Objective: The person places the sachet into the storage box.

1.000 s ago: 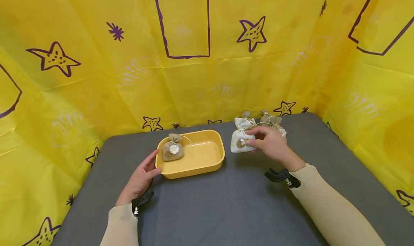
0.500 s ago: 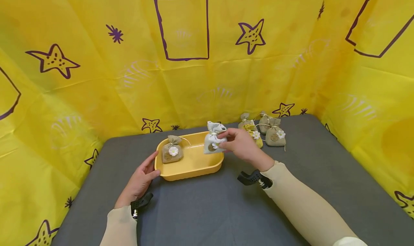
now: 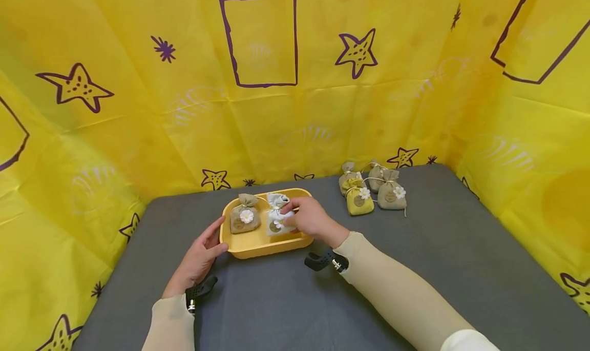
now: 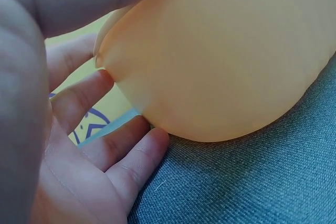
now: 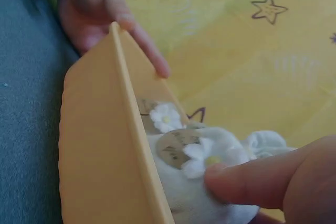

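Observation:
A yellow tray [image 3: 258, 250] stands on the table, and my left hand [image 3: 200, 256] holds its left end, thumb at the near corner and fingers along the outer wall. In the left wrist view, several fingertips [image 4: 155, 137] touch that wall [image 4: 220, 66]. My right hand [image 3: 313, 218] pinches a small white drawstring sachet [image 3: 276, 227] inside the tray; whether it touches the tray floor is hidden. Its thumb [image 5: 247, 182] presses beside the white flower on the sachet's front. A brown sachet [image 3: 244, 220] with a white flower sits upright in the tray's left half.
At the back right of the grey table [image 3: 276, 300] stand a yellow sachet [image 3: 360, 202], a brown sachet [image 3: 392, 194] and others behind them, close together with loose cords. A yellow patterned cloth [image 3: 258, 130] hangs along the back and sides.
My right hand has carried the white sachet leftward from beside the other sachets and down into the tray, right of the brown one. My left hand has stayed at the tray's left end.

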`<state>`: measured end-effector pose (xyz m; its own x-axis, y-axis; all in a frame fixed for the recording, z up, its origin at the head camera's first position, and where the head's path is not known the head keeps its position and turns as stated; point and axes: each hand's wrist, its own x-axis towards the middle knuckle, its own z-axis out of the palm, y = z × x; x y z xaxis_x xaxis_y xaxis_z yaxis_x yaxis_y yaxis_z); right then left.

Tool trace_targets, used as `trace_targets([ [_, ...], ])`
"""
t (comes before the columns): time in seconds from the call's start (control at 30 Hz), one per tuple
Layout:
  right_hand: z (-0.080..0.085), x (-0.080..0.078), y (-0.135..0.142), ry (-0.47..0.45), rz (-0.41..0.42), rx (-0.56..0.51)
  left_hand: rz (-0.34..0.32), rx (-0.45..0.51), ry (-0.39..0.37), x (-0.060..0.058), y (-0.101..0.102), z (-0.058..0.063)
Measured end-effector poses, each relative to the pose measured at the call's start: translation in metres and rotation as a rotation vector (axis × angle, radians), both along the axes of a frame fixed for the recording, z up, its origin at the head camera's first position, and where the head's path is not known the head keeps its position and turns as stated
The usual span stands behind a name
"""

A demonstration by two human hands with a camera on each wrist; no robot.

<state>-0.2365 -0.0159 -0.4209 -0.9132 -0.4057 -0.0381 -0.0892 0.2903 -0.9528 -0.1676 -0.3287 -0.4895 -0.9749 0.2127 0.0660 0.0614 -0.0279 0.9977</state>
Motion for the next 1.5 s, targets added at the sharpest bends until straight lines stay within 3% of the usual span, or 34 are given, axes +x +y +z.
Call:
trace_targets([
  [0.33,-0.005,-0.002,-0.032,0.064,0.076,0.239,-0.008,0.003,0.0,0.002,-0.001,0.003],
  [0.57,-0.005,-0.004,-0.038,-0.008,0.095,0.27,-0.011,0.002,0.007,0.001,-0.002,0.003],
  [0.8,-0.003,-0.003,-0.039,0.064,0.162,0.356,-0.024,0.008,0.01,-0.001,-0.002,0.004],
  [1.13,-0.002,-0.003,-0.047,0.091,0.215,0.39,-0.01,-0.003,0.006,-0.001,-0.004,0.003],
  [1.5,-0.01,-0.008,-0.05,0.151,0.347,0.402,-0.016,0.003,0.004,-0.001,0.001,0.001],
])
